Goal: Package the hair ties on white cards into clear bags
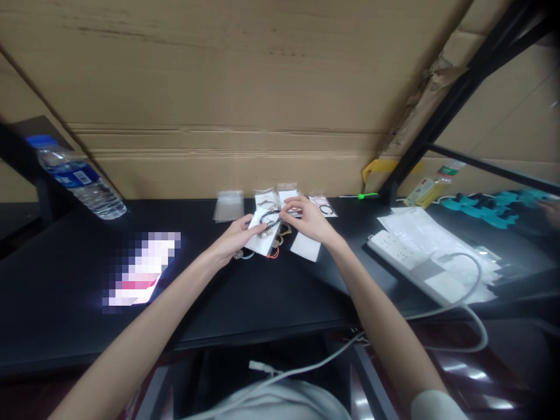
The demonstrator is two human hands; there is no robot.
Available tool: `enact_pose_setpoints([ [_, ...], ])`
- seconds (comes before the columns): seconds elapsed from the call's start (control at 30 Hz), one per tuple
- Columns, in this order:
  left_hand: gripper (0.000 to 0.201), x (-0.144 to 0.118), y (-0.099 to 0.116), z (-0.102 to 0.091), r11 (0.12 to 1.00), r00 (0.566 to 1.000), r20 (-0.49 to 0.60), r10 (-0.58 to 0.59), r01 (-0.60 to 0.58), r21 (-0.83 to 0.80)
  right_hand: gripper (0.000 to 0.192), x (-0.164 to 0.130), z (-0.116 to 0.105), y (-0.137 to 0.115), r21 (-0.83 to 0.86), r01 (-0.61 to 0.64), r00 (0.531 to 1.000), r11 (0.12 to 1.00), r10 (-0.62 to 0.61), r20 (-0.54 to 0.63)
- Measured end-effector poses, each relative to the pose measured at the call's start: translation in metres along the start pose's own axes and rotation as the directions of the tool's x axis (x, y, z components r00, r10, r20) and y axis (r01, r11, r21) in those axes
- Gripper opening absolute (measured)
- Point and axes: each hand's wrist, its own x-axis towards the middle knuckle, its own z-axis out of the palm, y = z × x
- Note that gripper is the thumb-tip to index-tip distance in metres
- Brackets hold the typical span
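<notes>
Between both hands, at the far middle of the black desk (65, 274), a white paper card (261, 238) is lying tilted, long axis running near-left to far-right. Left hand (236, 238) is pinching its near-left edge; right hand (306, 219) is pinching a thin dark loop bracelet (269, 217) across the card's top. Both hands are equally close.

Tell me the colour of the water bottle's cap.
Blue. The cap tops the water bottle lying tilted at the table's far left, seen in the head view.
</notes>
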Motion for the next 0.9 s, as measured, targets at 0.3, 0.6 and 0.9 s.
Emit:
enact_pose_setpoints([
  [0.3,0.054,-0.003,0.002,0.003,1.0,1.0,0.001,-0.006,0.006,-0.022,0.01,-0.001,0.002,-0.008,-0.041,0.093,0.995,0.995,-0.094,-0.03],
  [0.6,0.054,-0.001,0.0,0.002,0.999,1.0,-0.01,-0.006,0.005,-0.046,0.014,-0.003,0.01,-0.014,-0.048,0.151,0.983,0.987,-0.155,-0.094],
  [0.9,0.053,-0.001,0.0,0.003,0.975,0.999,0.031,0.022,-0.015,-0.22,0.013,-0.004,0.0,-0.018,0.013,0.106,0.994,0.994,-0.107,0.036],
])
